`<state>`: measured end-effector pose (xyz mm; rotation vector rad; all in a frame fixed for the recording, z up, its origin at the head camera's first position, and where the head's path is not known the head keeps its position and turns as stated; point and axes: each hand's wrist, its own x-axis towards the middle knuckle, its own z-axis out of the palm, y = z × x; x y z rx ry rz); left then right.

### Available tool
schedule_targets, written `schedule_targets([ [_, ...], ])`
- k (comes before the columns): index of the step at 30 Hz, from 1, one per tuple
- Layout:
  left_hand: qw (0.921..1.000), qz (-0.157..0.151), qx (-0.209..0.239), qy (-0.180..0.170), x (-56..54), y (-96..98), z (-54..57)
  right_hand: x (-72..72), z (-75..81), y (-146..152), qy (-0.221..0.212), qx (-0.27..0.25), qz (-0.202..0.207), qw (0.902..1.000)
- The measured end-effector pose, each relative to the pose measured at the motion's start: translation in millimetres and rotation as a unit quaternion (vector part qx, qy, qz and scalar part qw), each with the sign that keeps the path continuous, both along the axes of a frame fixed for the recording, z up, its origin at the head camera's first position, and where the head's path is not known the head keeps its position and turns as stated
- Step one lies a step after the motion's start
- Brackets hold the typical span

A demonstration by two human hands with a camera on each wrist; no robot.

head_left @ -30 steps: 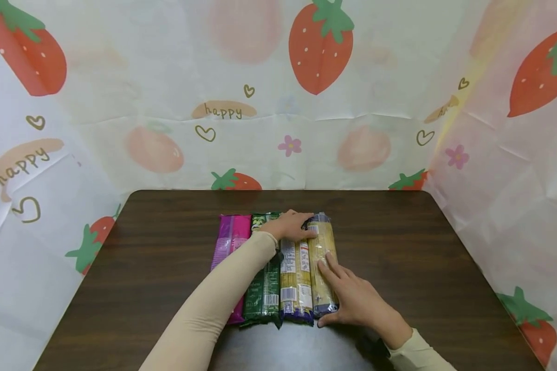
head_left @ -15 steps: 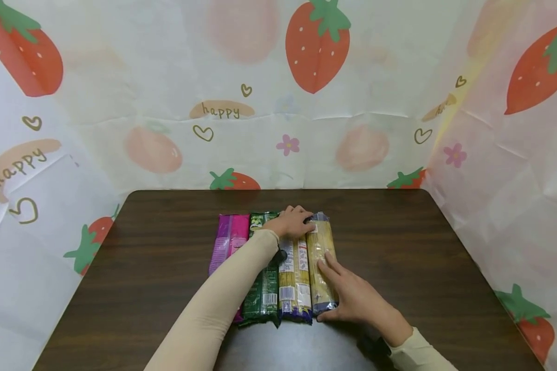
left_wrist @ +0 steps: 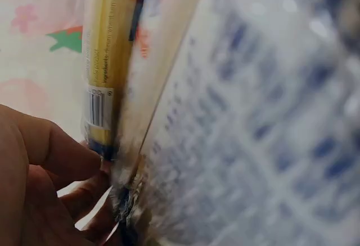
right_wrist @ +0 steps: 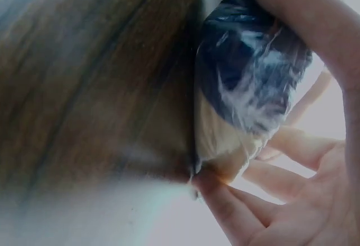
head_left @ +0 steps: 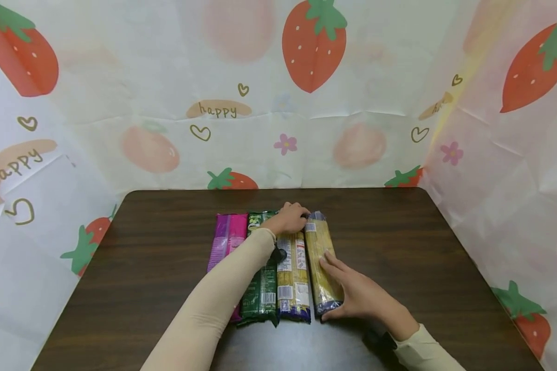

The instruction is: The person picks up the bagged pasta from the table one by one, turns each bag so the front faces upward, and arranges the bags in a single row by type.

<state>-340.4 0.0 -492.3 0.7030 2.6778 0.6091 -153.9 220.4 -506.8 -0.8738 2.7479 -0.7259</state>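
Four-sided contact aside, several long pasta packs lie side by side on the dark wooden table (head_left: pixel 167 242). The rightmost, a clear spaghetti pack (head_left: pixel 319 239) with blue ends, tilts slightly away from its neighbour. My right hand (head_left: pixel 364 293) grips its near end; in the right wrist view the thumb (right_wrist: pixel 315 21) lies along the blue end and the fingers (right_wrist: pixel 230 204) curl round the side. At the far end, my left hand (head_left: pixel 285 219) pinches the pack's blue tip, seen beside the barcode in the left wrist view. A blue-ended spaghetti pack (head_left: pixel 293 278) lies just left.
Further left are a green pack (head_left: pixel 262 293) and a magenta-purple pack (head_left: pixel 227 237), both partly hidden by my left sleeve (head_left: pixel 218 293). A strawberry-print sheet (head_left: pixel 260 139) encloses the table's back and sides.
The rightmost spaghetti pack's near end has swung right with my right hand, opening a narrow gap beside its neighbour. My left hand has shifted slightly at the far end.
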Motion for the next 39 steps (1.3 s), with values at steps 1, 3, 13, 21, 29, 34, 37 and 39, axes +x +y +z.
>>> schedule_targets([
  [1,1.0000,-0.003,0.003,0.000,0.7,-0.8,2.5,-0.1,-0.1,0,-0.001,-0.005,0.001,1.0000],
  [3,0.9999,-0.009,0.011,0.000,2.0,-2.8,7.5,-0.4,0.2,1,-0.001,-0.017,0.003,0.9999],
  [13,0.9989,-0.033,0.030,0.013,0.8,-17.3,11.2,-3.2,6.4,2,0.007,-0.086,0.018,0.9961],
  [21,0.9955,-0.039,0.083,0.023,-7.6,-35.7,1.5,-3.6,8.1,1,-0.009,-0.143,0.029,0.9893],
  [29,0.9898,-0.039,0.137,0.000,-10.7,-53.1,-0.6,-5.3,6.9,-1,-0.049,-0.229,0.041,0.9714],
  [34,0.9739,-0.042,0.218,-0.050,-9.6,-60.2,-0.2,-6.6,6.5,-2,-0.074,-0.267,0.044,0.9597],
  [37,0.9642,-0.045,0.249,-0.079,-8.2,-63.4,0.4,-6.7,7.9,-3,-0.084,-0.282,0.044,0.9548],
  [39,0.9627,-0.048,0.252,-0.087,-7.6,-66.2,-1.6,-6.5,9.2,-3,-0.090,-0.290,0.044,0.9518],
])
